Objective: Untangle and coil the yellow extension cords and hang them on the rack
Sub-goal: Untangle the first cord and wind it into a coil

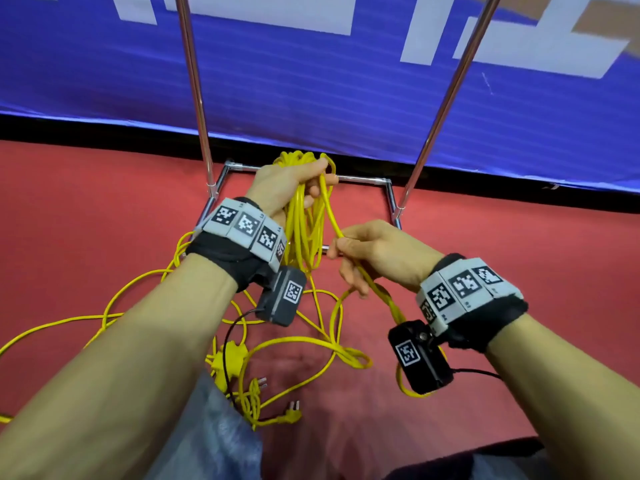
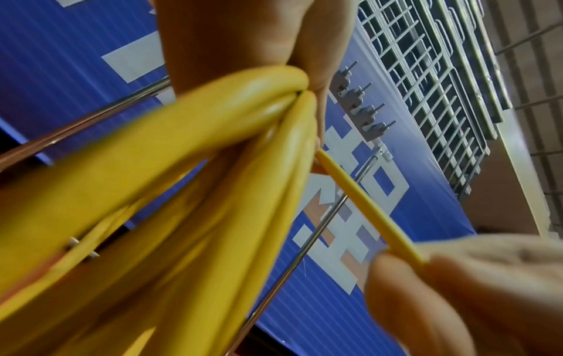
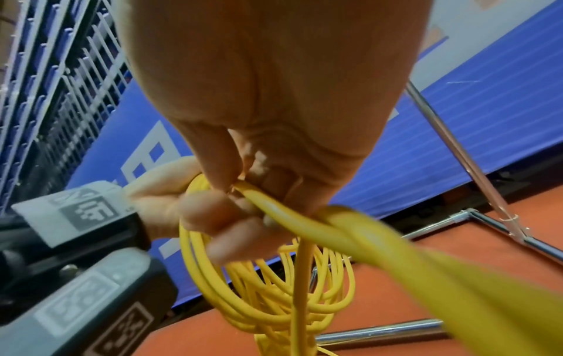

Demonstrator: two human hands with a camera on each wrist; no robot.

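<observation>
Coiling step under way. Left hand [image 1: 284, 188] clamps the hanging coil [image 1: 304, 233] of yellow cord at its top; right hand [image 1: 374, 251] pinches the free strand [image 1: 330, 216] just below and right of it. Strand runs diagonally up from the right hand to the left. Loose cord [image 1: 311, 344] lies tangled on the red floor [image 1: 519, 271]; rack [image 1: 446, 98] stands behind the hands. Right hand probably lays the next loop.

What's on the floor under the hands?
Loose yellow cord sprawls in loops on the red floor, with two plugs. The arms, wrist cameras and the coil in the left hand cover parts.
</observation>
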